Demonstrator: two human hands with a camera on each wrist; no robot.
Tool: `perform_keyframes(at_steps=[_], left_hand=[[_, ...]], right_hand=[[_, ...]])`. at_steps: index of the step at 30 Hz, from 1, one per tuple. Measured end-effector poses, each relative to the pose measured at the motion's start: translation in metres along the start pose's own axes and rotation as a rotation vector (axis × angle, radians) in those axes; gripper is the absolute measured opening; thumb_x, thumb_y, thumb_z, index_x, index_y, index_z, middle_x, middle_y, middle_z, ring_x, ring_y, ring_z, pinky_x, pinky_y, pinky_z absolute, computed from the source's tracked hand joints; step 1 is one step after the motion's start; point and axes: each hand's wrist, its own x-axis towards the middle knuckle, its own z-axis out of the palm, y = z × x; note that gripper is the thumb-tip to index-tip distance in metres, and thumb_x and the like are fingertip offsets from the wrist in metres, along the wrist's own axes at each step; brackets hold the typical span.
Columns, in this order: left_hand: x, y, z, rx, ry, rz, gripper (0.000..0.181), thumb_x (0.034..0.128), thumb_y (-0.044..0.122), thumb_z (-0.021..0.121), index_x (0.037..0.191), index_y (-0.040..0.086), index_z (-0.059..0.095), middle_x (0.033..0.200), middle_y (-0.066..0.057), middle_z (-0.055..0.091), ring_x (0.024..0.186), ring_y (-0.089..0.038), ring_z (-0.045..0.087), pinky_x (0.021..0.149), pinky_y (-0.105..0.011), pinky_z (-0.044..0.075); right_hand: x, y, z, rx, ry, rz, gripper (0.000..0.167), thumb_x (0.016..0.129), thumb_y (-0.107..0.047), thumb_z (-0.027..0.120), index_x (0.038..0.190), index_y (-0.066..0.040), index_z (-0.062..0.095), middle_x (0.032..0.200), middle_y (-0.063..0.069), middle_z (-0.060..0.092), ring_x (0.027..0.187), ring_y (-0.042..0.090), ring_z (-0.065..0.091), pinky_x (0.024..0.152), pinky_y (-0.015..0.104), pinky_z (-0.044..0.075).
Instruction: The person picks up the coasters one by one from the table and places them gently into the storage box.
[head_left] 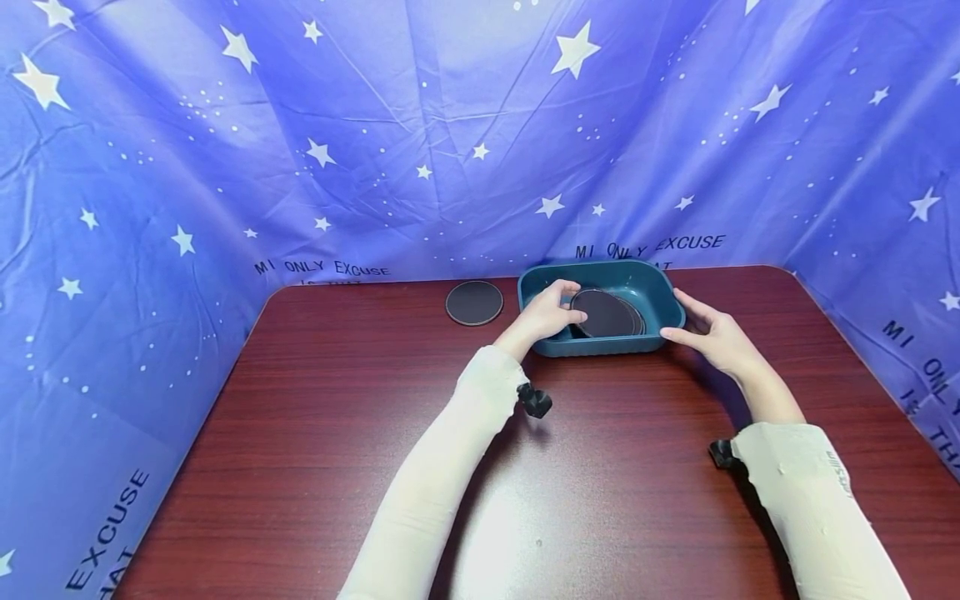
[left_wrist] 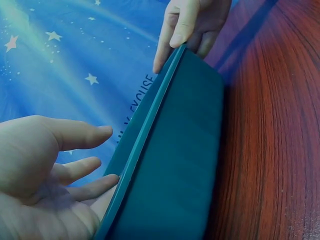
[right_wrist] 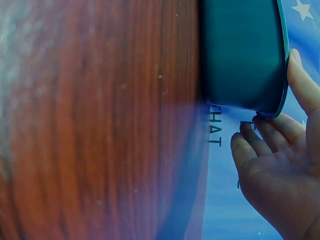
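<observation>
A dark teal rectangular basin (head_left: pixel 611 345) with rounded corners stands at the back of the table. Several round black coasters (head_left: pixel 606 313) lie overlapping inside it. My left hand (head_left: pixel 551 312) reaches over the basin's left end, thumb and fingers spread beside the coasters' left edge; in the left wrist view nothing shows between them. My right hand (head_left: pixel 712 335) holds the right end of the basin, its thumb (right_wrist: pixel 296 65) at the rim and the other fingers round the outside. Left of the basin, another round black coaster (head_left: pixel 475 302) lies flat on the table.
The reddish-brown wooden table (head_left: pixel 360 383) has its back edge close behind the basin. A blue-purple cloth (head_left: pixel 420 125) with white stars hangs behind and at both sides. Black wrist mounts (head_left: pixel 535 401) sit on the pale sleeves.
</observation>
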Motion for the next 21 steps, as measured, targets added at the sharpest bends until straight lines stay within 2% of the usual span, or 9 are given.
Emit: perform_keyframes(at_steps=[4, 10, 21], left_hand=[[-0.002, 0.0, 0.0, 0.003, 0.0, 0.0, 0.051, 0.0982, 0.015, 0.062, 0.145, 0.007, 0.045, 0.149, -0.01, 0.051, 0.136, -0.029, 0.051, 0.111, -0.04, 0.047], [-0.004, 0.0, -0.002, -0.069, 0.0, 0.028, 0.048, 0.099, 0.012, 0.06, 0.144, 0.004, 0.045, 0.145, -0.012, 0.055, 0.133, -0.029, 0.054, 0.108, -0.041, 0.049], [-0.007, 0.001, -0.024, -0.141, 0.051, 0.111, 0.047, 0.0983, 0.01, 0.059, 0.142, -0.002, 0.047, 0.141, -0.017, 0.059, 0.129, -0.029, 0.058, 0.107, -0.033, 0.051]], right_hand=[[0.0, 0.001, 0.001, -0.001, -0.004, 0.009, 0.083, 0.096, -0.03, 0.067, 0.16, -0.019, 0.016, 0.164, 0.019, 0.019, 0.148, 0.043, 0.026, 0.092, -0.007, 0.034], [-0.001, -0.001, 0.001, 0.006, -0.006, 0.003, 0.083, 0.096, -0.029, 0.067, 0.16, -0.018, 0.016, 0.164, 0.02, 0.02, 0.147, 0.044, 0.026, 0.091, -0.007, 0.034], [-0.002, -0.003, 0.0, -0.002, -0.012, 0.013, 0.083, 0.097, -0.031, 0.066, 0.16, -0.018, 0.015, 0.164, 0.02, 0.02, 0.148, 0.043, 0.025, 0.091, -0.007, 0.034]])
